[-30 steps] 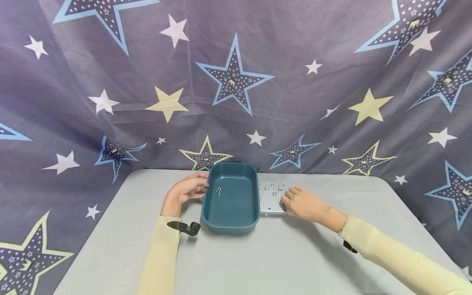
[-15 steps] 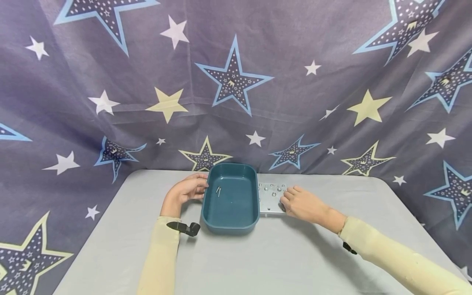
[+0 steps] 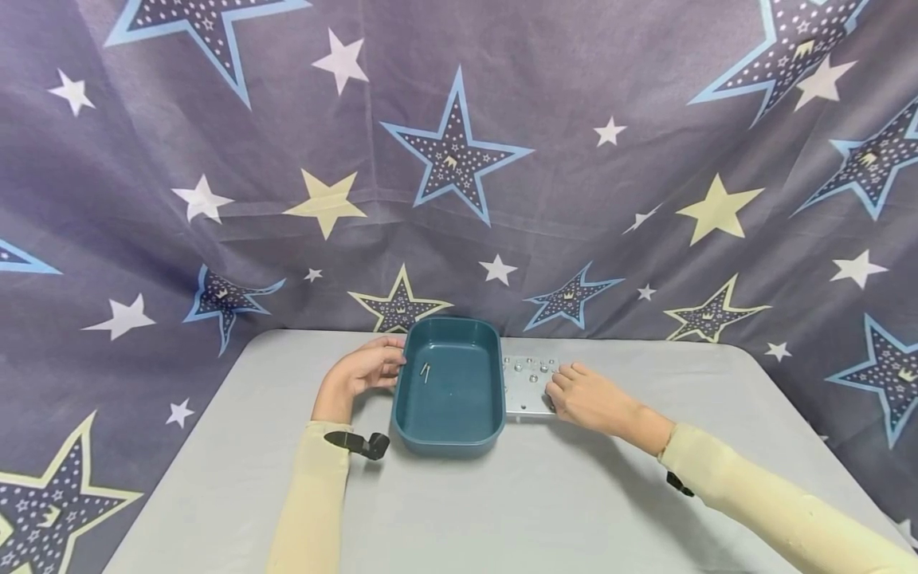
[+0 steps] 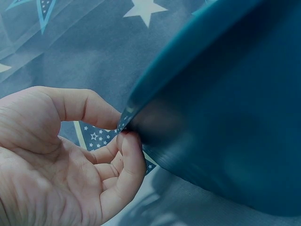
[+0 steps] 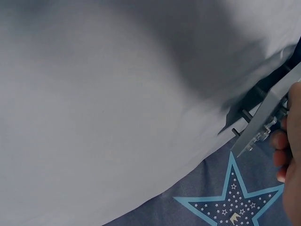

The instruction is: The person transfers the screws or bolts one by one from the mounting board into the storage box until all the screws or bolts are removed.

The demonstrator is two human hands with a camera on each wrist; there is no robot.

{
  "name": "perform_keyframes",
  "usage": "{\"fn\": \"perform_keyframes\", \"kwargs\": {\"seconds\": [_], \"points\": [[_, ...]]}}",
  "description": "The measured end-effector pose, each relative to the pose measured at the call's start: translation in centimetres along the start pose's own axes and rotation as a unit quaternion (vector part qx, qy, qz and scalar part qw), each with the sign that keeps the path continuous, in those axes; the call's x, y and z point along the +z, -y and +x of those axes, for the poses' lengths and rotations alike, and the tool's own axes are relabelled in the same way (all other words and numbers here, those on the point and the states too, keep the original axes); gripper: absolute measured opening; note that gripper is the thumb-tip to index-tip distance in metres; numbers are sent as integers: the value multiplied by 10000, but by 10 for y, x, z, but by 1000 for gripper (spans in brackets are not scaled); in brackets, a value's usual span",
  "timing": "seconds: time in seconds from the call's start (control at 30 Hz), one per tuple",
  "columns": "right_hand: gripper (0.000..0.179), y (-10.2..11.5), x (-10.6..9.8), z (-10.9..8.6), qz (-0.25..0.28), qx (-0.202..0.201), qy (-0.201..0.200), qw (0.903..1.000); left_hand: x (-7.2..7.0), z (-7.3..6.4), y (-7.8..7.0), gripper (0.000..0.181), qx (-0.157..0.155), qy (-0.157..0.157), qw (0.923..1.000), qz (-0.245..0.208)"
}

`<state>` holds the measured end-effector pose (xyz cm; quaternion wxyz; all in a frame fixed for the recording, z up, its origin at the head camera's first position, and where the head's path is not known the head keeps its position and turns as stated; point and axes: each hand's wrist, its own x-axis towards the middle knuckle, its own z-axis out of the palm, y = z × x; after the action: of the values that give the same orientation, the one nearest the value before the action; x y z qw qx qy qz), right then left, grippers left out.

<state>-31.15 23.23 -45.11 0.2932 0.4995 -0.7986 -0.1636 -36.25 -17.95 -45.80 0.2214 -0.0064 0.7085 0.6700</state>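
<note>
A teal plastic tray (image 3: 448,445) lies on the table with two small metal pins (image 3: 425,372) inside. My left hand (image 3: 367,370) pinches its left rim; the left wrist view shows the fingertips meeting at the edge of the tray. To the right of the tray is a silver metal plate (image 3: 527,399) with several bolts on top. At that plate's right end my right hand (image 3: 591,397) grips with curled fingers, covering the end. In the right wrist view the plate (image 5: 265,115) has thin pins below it; the hand's contact is partly hidden.
A pale cloth-covered table (image 3: 459,518) carries everything. Behind it hangs a dark star-patterned curtain (image 3: 531,207). A black wrist strap (image 3: 358,444) with a small camera sits on the left cuff. The tray's right wall stands against or over the plate's left end.
</note>
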Motion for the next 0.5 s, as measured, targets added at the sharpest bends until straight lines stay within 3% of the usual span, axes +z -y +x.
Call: {"fn": "perform_keyframes", "kwargs": {"seconds": [0.27,0.5], "points": [[12,1,0,2,82,52,-134,9999,0,-1,-1,45,8,-8,10000,-37],[18,3,-4,4,173,235,72,9995,1,-2,-1,43,5,-23,10000,-18]]}}
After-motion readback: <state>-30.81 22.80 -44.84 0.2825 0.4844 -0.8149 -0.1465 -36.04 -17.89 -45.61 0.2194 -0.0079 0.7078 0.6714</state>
